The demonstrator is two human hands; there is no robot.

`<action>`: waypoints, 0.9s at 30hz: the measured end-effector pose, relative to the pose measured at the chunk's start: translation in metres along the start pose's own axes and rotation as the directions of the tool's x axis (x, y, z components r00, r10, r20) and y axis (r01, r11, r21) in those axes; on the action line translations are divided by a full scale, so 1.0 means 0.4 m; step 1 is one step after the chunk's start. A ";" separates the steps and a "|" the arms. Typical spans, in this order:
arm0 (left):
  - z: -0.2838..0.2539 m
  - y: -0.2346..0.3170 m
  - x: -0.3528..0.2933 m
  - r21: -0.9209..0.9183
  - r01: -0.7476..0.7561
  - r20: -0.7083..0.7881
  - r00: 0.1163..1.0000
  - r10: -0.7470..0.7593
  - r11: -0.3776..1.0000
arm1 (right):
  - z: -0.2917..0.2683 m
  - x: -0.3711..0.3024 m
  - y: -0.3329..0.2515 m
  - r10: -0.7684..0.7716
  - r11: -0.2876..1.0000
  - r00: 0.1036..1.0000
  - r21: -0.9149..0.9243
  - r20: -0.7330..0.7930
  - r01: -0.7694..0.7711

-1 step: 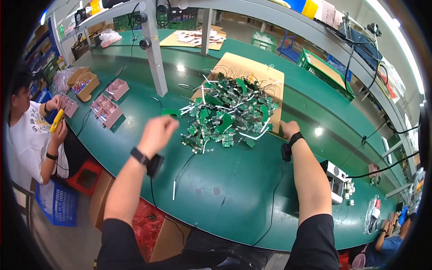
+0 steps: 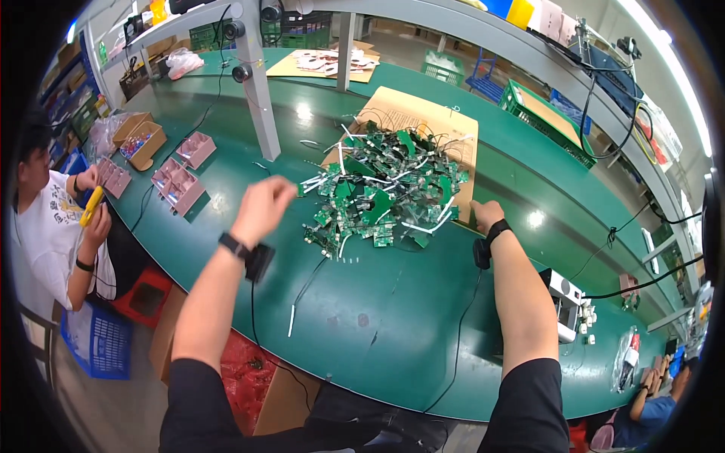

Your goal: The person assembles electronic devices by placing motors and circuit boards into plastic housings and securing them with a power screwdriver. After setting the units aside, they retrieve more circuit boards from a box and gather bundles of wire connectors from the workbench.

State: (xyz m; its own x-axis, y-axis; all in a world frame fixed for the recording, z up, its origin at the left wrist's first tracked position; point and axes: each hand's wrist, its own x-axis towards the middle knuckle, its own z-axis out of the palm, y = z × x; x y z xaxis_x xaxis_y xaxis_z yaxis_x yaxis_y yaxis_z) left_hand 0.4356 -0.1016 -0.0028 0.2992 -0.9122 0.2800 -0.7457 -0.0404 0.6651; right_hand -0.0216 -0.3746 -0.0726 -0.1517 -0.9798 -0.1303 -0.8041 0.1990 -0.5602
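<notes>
A heap of green circuit boards [image 2: 381, 192] with white cables lies on a brown cardboard sheet [image 2: 423, 117] on the green table [image 2: 393, 317]. My left hand [image 2: 263, 208] hovers above the table just left of the heap, fingers curled and blurred; whether it holds anything is unclear. My right hand [image 2: 485, 214] is closed at the near right corner of the cardboard, touching the heap's edge. Both wrists wear black bands with cables running off them. A loose white cable piece [image 2: 291, 321] lies near the front edge.
Pink trays [image 2: 180, 185] and a cardboard box [image 2: 140, 140] stand at the left. A metal post [image 2: 257, 90] rises behind them. A seated person [image 2: 53, 226] at the left holds a yellow tool. A small white device [image 2: 565, 302] sits at the right.
</notes>
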 end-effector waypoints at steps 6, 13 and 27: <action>0.216 -0.230 0.416 0.108 -0.142 0.060 0.989 0.136 0.984 | 0.027 -0.020 -0.061 0.088 0.977 0.992 0.187 0.086 -0.103; 0.377 -0.247 0.633 0.263 0.119 0.435 0.871 -0.227 0.958 | 0.112 0.173 0.098 0.087 0.976 0.978 0.181 0.191 -0.122; 0.327 -0.293 0.602 -0.043 0.291 0.460 0.855 -0.239 0.956 | 0.027 -0.022 -0.029 0.172 0.863 0.932 0.408 0.319 -0.298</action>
State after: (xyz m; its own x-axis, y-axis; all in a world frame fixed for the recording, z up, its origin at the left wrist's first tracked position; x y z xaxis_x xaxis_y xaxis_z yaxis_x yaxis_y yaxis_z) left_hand 0.5169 -0.3699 -0.1039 0.1605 -0.9579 -0.2382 -0.6000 -0.2862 0.7470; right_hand -0.0048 -0.3682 -0.0737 -0.0960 -0.8729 -0.4784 -0.4145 0.4721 -0.7781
